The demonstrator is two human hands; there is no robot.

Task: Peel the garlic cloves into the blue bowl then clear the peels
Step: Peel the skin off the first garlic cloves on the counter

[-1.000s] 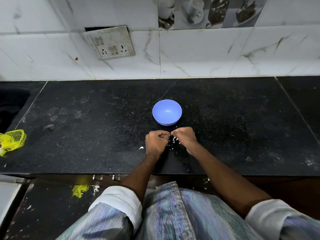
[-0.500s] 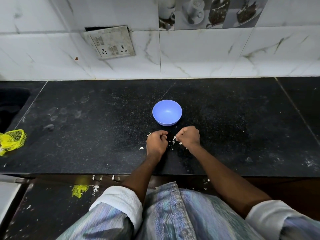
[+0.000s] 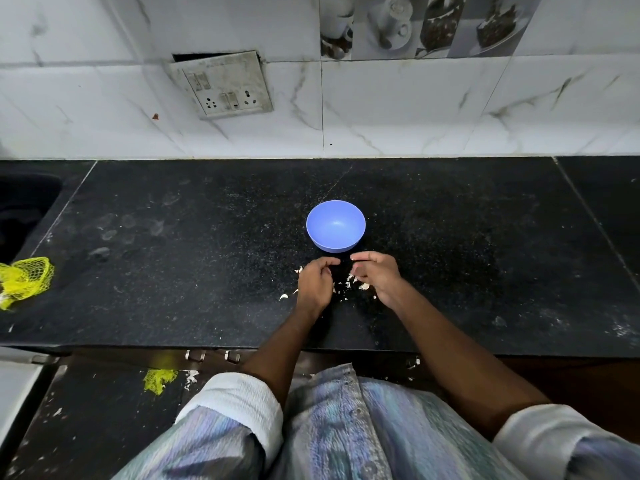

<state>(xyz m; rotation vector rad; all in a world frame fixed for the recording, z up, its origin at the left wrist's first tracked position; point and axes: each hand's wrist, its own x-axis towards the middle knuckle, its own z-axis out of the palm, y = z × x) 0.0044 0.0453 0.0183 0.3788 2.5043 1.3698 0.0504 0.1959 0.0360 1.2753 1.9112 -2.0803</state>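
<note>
Curled fingers are seen on both the left hand (image 3: 313,280) and the right hand (image 3: 375,275), though whether a garlic clove is pinched in either cannot be told. Peeling is judged under way: peels (image 3: 353,284) lie between the hands, and the blue bowl (image 3: 335,226) just beyond looks empty. A drop into it is called for next.

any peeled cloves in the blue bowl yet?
No, the blue bowl shows only its bare blue inside; the white peel scraps lie on the counter by the hands.
</note>
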